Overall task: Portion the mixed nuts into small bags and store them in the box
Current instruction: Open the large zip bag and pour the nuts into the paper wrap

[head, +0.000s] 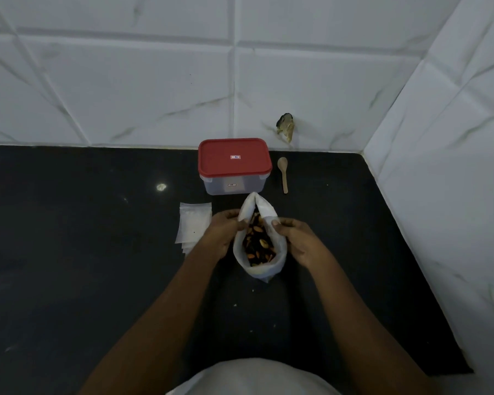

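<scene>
A white plastic bag (264, 267) full of mixed nuts (258, 246) stands on the black counter, its mouth pulled open. My left hand (221, 233) grips the bag's left rim and my right hand (297, 240) grips its right rim. Just left of my left hand lies a stack of small clear bags (193, 225), flat on the counter. Behind the nut bag stands a clear box (234, 185) with a red lid (234, 158) shut on it. A small wooden spoon (283, 173) lies to the right of the box.
The black counter (83, 266) runs to a white tiled wall (126, 81) at the back and another on the right (454, 195). A dark chipped spot (285, 129) marks the back wall above the spoon. A few crumbs lie in front of the bag.
</scene>
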`<action>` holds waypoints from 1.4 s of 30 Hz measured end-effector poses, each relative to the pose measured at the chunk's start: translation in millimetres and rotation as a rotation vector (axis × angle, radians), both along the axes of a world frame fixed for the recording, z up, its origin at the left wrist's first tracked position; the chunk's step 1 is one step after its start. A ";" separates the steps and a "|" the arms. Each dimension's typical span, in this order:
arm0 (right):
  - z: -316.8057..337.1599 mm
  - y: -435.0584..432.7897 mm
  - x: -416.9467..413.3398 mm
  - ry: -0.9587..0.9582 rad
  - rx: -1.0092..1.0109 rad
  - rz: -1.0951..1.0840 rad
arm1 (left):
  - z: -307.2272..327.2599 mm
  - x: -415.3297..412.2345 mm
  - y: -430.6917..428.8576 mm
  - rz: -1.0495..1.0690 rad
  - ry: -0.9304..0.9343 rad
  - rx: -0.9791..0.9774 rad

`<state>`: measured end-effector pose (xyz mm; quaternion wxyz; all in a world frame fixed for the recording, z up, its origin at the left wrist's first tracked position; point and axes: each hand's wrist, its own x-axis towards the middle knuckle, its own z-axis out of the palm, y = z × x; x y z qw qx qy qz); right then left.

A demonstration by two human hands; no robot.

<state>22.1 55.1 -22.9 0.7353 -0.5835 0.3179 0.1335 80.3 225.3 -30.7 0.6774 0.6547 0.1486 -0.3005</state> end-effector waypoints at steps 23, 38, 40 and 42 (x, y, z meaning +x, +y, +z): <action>14.0 3.0 -54.0 0.111 -0.301 0.310 | 10.7 -56.9 18.3 -0.338 -0.058 0.354; 9.3 16.1 -76.0 0.130 -0.017 0.212 | 26.7 -79.7 27.3 -0.397 0.031 0.345; 7.3 20.2 -79.0 0.114 0.079 0.120 | 25.3 -84.3 25.4 -0.266 0.101 0.169; 6.0 21.8 -82.1 0.078 0.233 -0.014 | 21.4 -90.2 22.4 -0.065 0.167 -0.039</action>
